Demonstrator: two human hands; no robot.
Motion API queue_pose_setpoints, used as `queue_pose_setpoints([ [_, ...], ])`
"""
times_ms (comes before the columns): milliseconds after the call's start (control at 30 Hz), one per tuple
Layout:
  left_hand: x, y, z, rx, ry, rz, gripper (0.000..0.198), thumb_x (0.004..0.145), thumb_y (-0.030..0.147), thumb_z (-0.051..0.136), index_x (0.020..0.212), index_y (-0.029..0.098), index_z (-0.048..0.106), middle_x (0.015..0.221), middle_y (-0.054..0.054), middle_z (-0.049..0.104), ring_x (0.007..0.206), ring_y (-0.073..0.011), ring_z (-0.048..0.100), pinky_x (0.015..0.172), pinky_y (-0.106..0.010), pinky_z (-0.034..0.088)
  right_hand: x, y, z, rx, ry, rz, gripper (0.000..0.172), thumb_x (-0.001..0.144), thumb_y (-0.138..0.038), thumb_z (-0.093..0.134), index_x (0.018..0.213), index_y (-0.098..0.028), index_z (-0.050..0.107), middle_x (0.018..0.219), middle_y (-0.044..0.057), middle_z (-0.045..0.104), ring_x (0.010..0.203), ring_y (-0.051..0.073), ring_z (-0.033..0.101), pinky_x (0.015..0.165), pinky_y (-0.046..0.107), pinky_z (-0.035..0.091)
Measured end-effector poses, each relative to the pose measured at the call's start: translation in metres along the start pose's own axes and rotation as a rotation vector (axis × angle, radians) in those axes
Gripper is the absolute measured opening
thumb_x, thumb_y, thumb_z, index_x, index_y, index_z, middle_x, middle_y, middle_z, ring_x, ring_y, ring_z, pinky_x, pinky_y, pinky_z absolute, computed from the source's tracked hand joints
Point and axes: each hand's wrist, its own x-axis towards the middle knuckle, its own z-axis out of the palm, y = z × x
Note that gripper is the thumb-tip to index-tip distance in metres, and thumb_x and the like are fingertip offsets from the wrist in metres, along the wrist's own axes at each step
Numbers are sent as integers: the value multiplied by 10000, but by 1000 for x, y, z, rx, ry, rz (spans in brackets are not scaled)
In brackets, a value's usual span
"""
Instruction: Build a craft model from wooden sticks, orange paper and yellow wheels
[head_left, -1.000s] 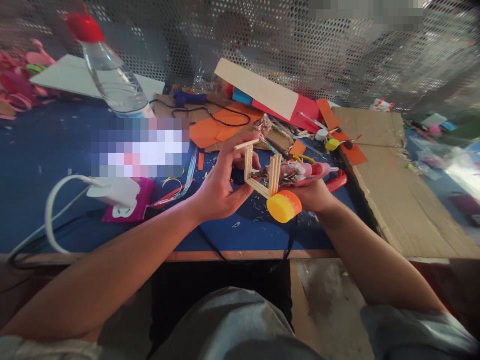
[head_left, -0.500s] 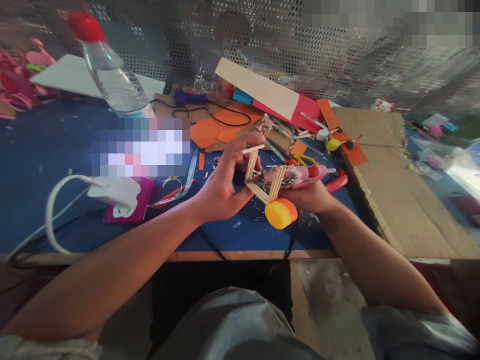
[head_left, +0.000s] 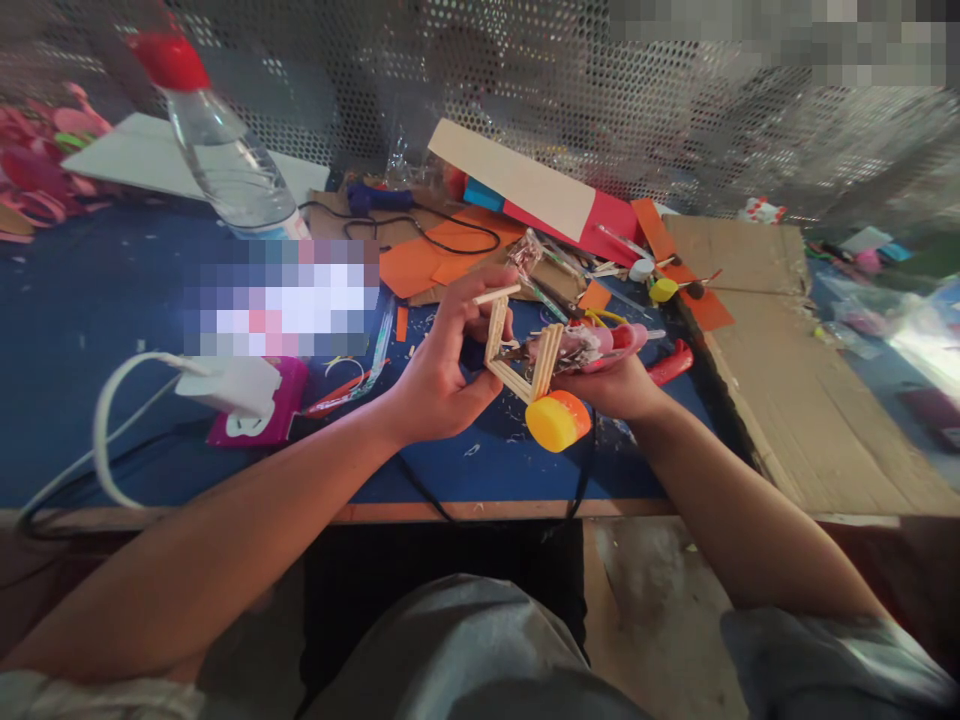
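Note:
My left hand (head_left: 446,375) is closed on a small frame of pale wooden sticks (head_left: 512,378), pinched at its left side. A yellow and orange cap (head_left: 556,420) sits at the frame's lower right corner. My right hand (head_left: 611,388) is wrapped round a pink hot glue gun (head_left: 611,345), its front end smeared with whitish and brown residue. The gun's tip points left, into the frame; whether it touches a stick I cannot tell. A clear glue stick (head_left: 655,335) pokes out of its back. Part of the gun's handle is hidden by the fingers.
Left stands a water bottle (head_left: 232,160) with a red cap, near a white charger (head_left: 232,390) in a magenta power socket (head_left: 289,385). Behind lie orange sheets (head_left: 412,262), a blue tool with a cord (head_left: 382,196) and cream card (head_left: 517,180). Corrugated cardboard (head_left: 810,400) covers the right side.
The stick frame and its cap have shifted slightly left and up. The glue gun has also moved a little left. Both hands keep their hold.

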Motion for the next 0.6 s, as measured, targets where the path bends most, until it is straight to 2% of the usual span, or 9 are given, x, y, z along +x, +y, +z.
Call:
queue_pose_setpoints([
  [100,-1,0,-2,37,2,-5,800,1020,384,751,1708,314,350,1333,-127,632,1075,-243,668,967,-439,650,3,-4,0,30,-5,-22,340,782,-543,1001,917,-264,861,918,53,876,877,291,838,918,479,732],
  [167,-2,-1,-1,43,21,-16,775,1021,363,741,1696,313,364,1344,-126,622,1062,-233,659,965,-427,647,4,-8,0,35,5,-21,306,797,-469,1005,989,-268,877,965,49,884,917,287,840,960,474,719],
  [267,-2,-4,2,14,76,-39,735,1027,349,740,1671,329,386,1227,-83,619,952,-187,622,886,-364,632,5,-11,-1,39,28,-10,360,814,-399,999,1131,-276,879,1072,52,889,998,281,834,995,458,698],
  [333,-3,-9,4,-8,141,-56,714,1023,373,766,1647,344,421,1168,-58,600,902,-166,587,839,-328,613,4,-10,-1,70,55,-10,388,802,-401,1003,1141,-272,865,1096,55,875,1032,283,821,983,450,692],
  [367,-3,-12,4,-15,180,-62,698,1017,396,786,1628,347,453,1160,-54,588,900,-163,576,827,-318,604,4,-9,0,95,83,0,379,787,-415,1006,1100,-264,855,1054,53,863,1003,281,814,941,445,695],
  [433,-3,-18,2,-22,251,-71,661,999,455,822,1579,344,525,1131,-50,563,914,-169,565,800,-304,588,4,-6,2,151,170,55,352,743,-450,1011,943,-246,805,870,32,802,825,253,774,765,418,680],
  [500,-2,-23,-1,-36,305,-85,646,968,502,862,1528,345,580,1098,-45,548,888,-169,549,754,-296,572,5,-5,5,206,268,132,371,708,-457,1002,830,-245,722,687,-12,679,619,198,657,577,368,585],
  [600,0,-27,-6,-76,402,-128,624,906,500,929,1431,355,622,1054,-30,543,827,-158,531,710,-289,558,10,-8,8,322,382,163,376,672,-403,972,858,-263,676,613,-53,569,518,151,529,485,321,443],
])
